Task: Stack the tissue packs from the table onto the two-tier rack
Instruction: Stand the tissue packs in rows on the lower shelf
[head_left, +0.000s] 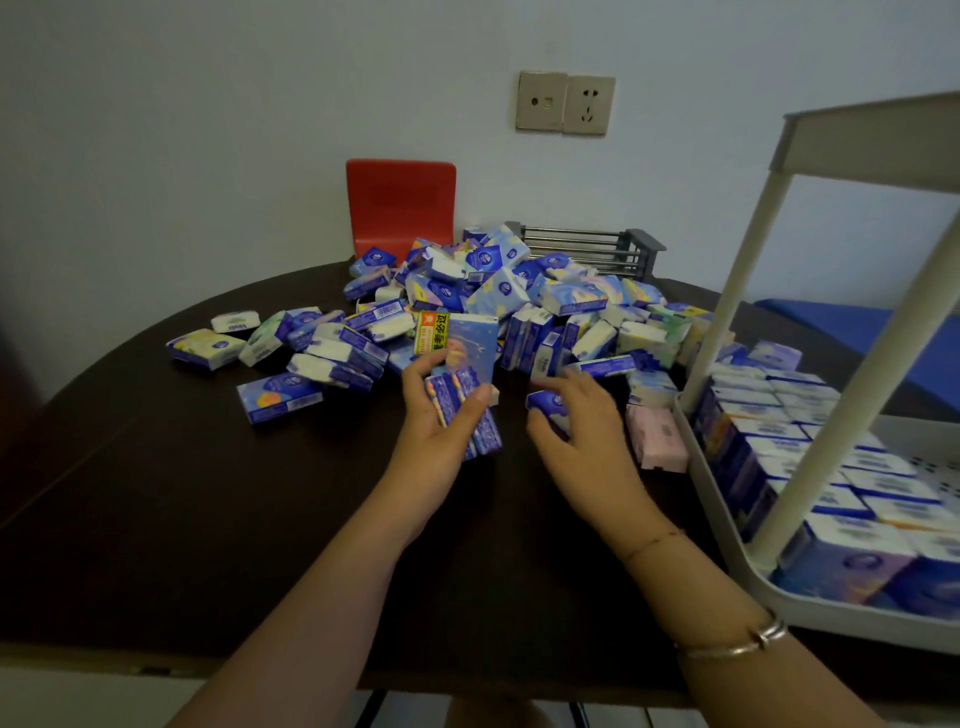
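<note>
A heap of blue and white tissue packs (519, 301) covers the far half of the dark table (208, 493). My left hand (441, 426) grips a small stack of packs (467, 374) held upright, thumb across their front. My right hand (576, 415) curls over a single blue pack (543, 402) lying on the table, just left of a pink pack (657, 436). The white two-tier rack (727, 519) stands at the right; its lower tier is filled with rows of upright packs (810, 467). The upper tier (872, 135) shows only its underside and rim.
A red chair back (401, 208) stands behind the table against the wall. A grey metal wire rack (597, 249) sits behind the heap. Loose packs (280, 397) lie scattered at the left. A blue surface (857, 322) is seen beyond the white rack.
</note>
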